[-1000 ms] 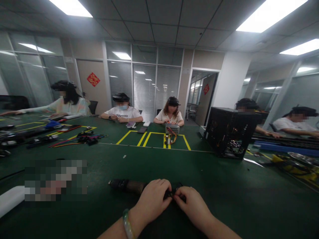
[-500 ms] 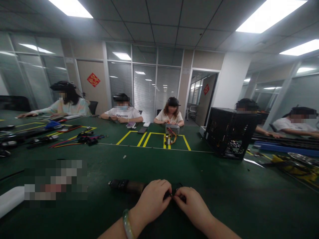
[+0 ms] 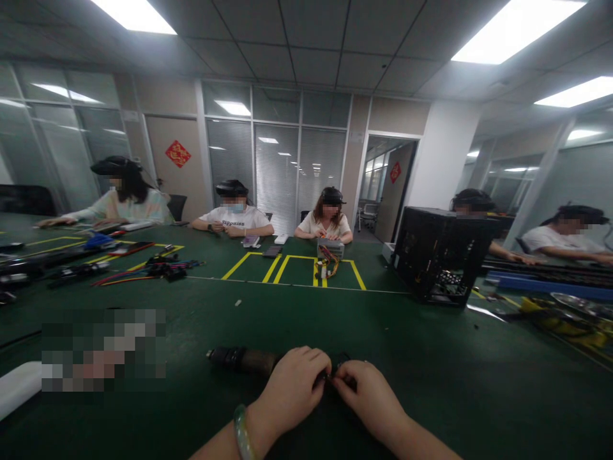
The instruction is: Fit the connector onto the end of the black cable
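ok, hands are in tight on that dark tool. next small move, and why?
I'd probably keep the left hand steady and ease the right hand slightly aside: the two pinch close together, hiding what lies between them, and the left hand also covers part of the dark cylindrical tool, so a clearer view seems worth getting first.

My bangle (image 3: 242,434) looks like glossy polished stone; drk tool (image 3: 246,361) near me prob. matt plastic w/ shiny metal tip (image 3: 209,354). Tabletop (image 3: 460,377) smooth, low-sheen; PC case (image 3: 419,255) looks satin blk metal, wht thing (image 3: 19,386) on my L smooth plastic.
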The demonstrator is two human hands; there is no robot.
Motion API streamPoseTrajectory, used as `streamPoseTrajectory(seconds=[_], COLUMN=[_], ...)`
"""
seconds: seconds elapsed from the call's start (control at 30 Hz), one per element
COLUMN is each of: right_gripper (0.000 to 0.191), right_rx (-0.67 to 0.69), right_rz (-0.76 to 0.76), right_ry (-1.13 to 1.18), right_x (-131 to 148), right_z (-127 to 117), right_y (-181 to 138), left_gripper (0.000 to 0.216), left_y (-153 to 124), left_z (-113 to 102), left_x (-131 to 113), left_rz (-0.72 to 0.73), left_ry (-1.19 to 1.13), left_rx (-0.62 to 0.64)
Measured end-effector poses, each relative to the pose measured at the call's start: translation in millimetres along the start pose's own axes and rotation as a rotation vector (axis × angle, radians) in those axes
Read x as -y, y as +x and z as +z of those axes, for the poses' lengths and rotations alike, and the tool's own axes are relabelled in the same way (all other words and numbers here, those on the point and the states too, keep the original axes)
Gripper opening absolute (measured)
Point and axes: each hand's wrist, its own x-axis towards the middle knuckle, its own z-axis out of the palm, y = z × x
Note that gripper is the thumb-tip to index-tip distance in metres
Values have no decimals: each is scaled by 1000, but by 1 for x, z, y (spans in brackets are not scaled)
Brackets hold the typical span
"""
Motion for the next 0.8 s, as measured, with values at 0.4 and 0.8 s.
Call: streamPoseTrajectory(seconds=[0.4,0.8], right_gripper=[14,14], right_rx=[45,14], right_rz=[24,10], right_ry=[-3,-6], right_x=[2,4], right_z=[-3,-3], right_y=[0,-1], left_gripper=[19,17], left_y=[0,-1], left_z=[-4,-3], left_x=[-3,-2], left_rz=[-21,-9], left_ry=[16,-13], left_rx=[18,-4])
